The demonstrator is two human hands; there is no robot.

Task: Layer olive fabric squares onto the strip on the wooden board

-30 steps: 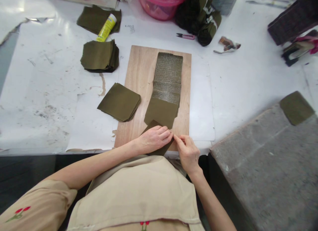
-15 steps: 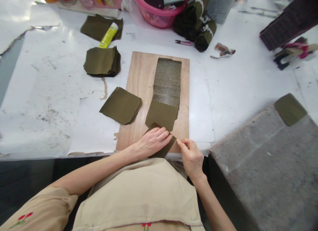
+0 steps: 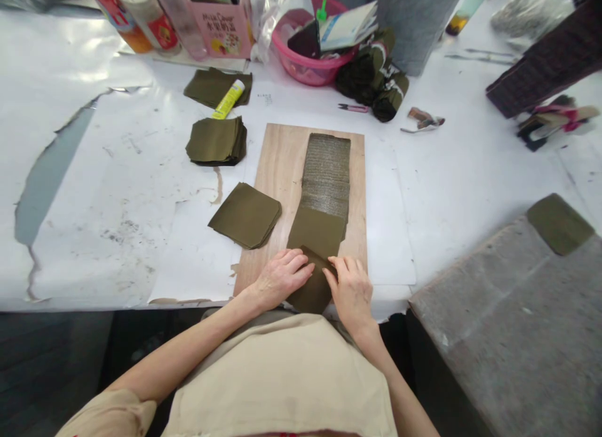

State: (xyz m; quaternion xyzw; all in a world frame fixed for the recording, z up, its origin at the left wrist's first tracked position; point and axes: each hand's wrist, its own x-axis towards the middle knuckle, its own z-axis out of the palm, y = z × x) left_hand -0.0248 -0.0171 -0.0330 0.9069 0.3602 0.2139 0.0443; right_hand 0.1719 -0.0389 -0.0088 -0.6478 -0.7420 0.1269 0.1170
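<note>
An olive fabric piece (image 3: 313, 289) lies at the near edge of the wooden board (image 3: 277, 155), under both hands. My left hand (image 3: 283, 275) grips its left side, fingers together. Thumb and fingers of my right hand (image 3: 350, 286) pinch its upper right side. Just beyond my hands, a row of overlapping olive pieces (image 3: 324, 173) runs up the board; its far part shows narrow, shiny strips, and the nearest piece is more exposed. To the left, a stack of olive pieces (image 3: 245, 215) lies partly on the board.
Two more olive stacks (image 3: 216, 140) (image 3: 202, 86) lie at the back left, a yellow glue tube (image 3: 229, 100) on the farther one. Behind the board are a pink basin (image 3: 310, 70), dark yarn (image 3: 388, 98) and small snips (image 3: 353, 108). A grey block (image 3: 512, 311) stands at right.
My left hand has moved from lying flat across the piece to its left side. My right hand has shifted onto its upper right side. The camera view has shifted, showing more of the table's back.
</note>
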